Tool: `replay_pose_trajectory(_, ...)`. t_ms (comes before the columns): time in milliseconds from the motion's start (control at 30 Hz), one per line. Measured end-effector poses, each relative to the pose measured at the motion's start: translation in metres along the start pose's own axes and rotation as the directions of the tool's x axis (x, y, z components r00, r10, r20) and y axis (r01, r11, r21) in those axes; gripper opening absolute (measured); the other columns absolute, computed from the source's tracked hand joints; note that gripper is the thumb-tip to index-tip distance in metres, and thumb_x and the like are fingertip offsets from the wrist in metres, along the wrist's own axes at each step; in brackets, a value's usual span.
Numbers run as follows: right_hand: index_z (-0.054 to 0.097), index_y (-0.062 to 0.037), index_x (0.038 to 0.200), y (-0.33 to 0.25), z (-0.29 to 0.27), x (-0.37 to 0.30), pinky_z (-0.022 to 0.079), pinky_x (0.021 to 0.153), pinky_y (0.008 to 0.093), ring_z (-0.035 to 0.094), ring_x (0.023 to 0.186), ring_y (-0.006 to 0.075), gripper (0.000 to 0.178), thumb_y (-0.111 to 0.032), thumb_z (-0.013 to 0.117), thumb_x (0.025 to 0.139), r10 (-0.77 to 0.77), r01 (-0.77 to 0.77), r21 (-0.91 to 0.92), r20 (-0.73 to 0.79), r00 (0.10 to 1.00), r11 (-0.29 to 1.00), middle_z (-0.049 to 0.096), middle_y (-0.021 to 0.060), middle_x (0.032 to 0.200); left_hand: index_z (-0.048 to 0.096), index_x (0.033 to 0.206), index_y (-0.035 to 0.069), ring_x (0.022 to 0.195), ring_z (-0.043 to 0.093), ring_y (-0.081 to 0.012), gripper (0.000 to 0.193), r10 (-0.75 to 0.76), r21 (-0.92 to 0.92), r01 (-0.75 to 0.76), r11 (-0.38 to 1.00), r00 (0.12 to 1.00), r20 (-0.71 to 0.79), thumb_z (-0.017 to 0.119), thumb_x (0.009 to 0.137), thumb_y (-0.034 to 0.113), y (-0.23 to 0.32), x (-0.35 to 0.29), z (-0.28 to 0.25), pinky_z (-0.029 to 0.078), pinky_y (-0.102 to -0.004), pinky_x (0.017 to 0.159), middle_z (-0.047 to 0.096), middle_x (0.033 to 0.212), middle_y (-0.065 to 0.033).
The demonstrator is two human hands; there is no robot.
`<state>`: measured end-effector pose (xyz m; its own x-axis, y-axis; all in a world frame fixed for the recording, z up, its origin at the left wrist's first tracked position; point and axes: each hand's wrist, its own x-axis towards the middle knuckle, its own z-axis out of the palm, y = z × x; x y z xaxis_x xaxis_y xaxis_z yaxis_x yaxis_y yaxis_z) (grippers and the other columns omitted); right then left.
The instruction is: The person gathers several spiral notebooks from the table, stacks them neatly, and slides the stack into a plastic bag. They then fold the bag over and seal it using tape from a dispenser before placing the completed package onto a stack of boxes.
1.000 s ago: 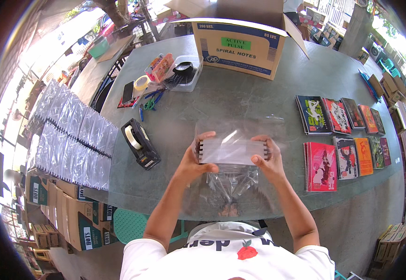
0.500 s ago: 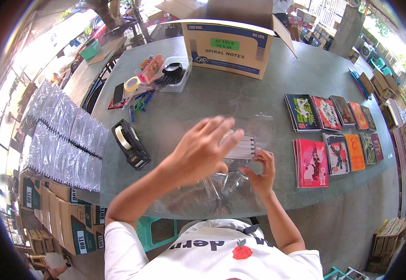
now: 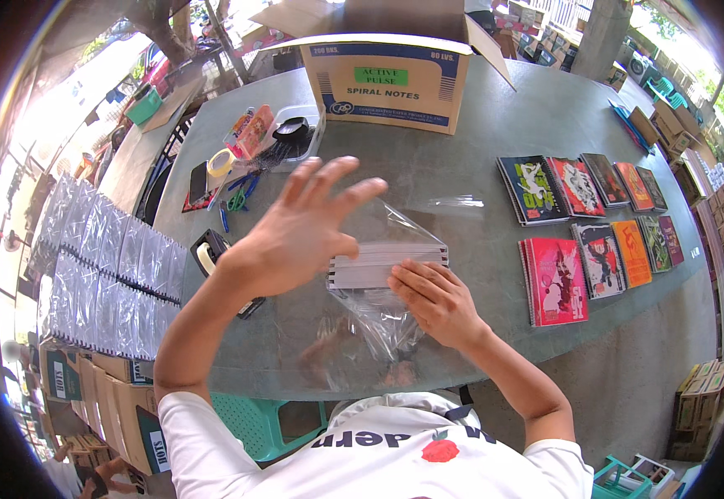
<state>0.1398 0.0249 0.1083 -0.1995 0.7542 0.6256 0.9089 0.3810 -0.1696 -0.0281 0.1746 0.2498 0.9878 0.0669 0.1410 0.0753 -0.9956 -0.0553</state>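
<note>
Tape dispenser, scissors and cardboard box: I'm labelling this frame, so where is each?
Tape dispenser (image 3: 210, 252): head view, on its black body left of the raised wrist.
Scissors (image 3: 238, 198): head view, on the green handles.
Cardboard box (image 3: 387, 83): head view, on its front face.

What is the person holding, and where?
The right hand presses down on the near edge of a bagged stack of notebooks. The left hand hovers open, holding nothing.

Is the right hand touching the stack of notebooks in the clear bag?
Touching. In the head view the right hand lies flat with its fingers pressed on the plastic over the stack of notebooks, while the left hand is lifted above it, fingers spread.
</note>
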Motion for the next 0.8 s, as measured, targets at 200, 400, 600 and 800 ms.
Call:
replay_pose_trajectory(200, 0.062, -0.0118, 0.106, -0.004, 0.006, -0.003, 0.041, 0.094, 0.0365, 0.052, 0.114, 0.0204, 0.033, -0.006, 0.060, 0.073, 0.034, -0.034, 0.049, -0.008, 0.999, 0.998, 0.057, 0.0036, 0.119, 0.064, 0.061, 0.015, 0.129, 0.026, -0.0260, 0.010, 0.223, -0.047, -0.220, 0.974, 0.970, 0.098, 0.072, 0.056, 0.018, 0.003, 0.044, 0.053, 0.017, -0.0483, 0.109, 0.043, 0.129, -0.0040)
replay_pose_trajectory(400, 0.061, -0.0126, 0.097, -0.009, -0.013, 0.012, 0.038, 0.088, 0.0374, 0.050, 0.101, 0.0216, 0.026, -0.021, 0.064, 0.072, 0.096, -0.092, -0.066, 0.051, 0.994, 0.993, 0.056, 0.0050, 0.104, 0.063, 0.067, 0.012, 0.126, 0.029, -0.0281, 0.020, 0.060, -0.130, -0.092, 0.987, 0.972, -0.227, 0.076, 0.054, 0.018, 0.006, 0.016, 0.040, 0.021, -0.0503, 0.107, 0.045, 0.124, -0.0069)
replay_pose_trajectory(600, 0.064, -0.0096, 0.091, 0.024, -0.032, 0.039, 0.035, 0.085, 0.0376, 0.048, 0.094, 0.0230, 0.030, -0.033, 0.066, 0.071, 0.000, -0.198, 0.529, 0.350, 0.937, 0.825, 0.054, 0.0073, 0.095, 0.060, 0.083, 0.010, 0.121, 0.035, -0.0351, 0.038, -0.329, -0.261, 0.244, 0.934, 0.872, -0.362, 0.080, 0.054, 0.022, 0.037, -0.036, 0.106, 0.030, -0.0489, 0.099, 0.041, 0.126, -0.0131)
replay_pose_trajectory(800, 0.063, -0.0046, 0.098, 0.010, -0.013, 0.028, 0.037, 0.085, 0.0385, 0.050, 0.093, 0.0260, 0.045, -0.031, 0.076, 0.063, 0.284, -0.300, 0.209, 0.102, 0.953, 0.931, 0.055, 0.0077, 0.096, 0.060, 0.091, 0.004, 0.098, 0.051, -0.0318, 0.042, -0.650, -0.763, 0.236, 0.601, 0.701, -0.295, 0.081, 0.061, 0.025, 0.020, -0.017, 0.113, 0.043, -0.0385, 0.084, 0.051, 0.110, -0.0134)
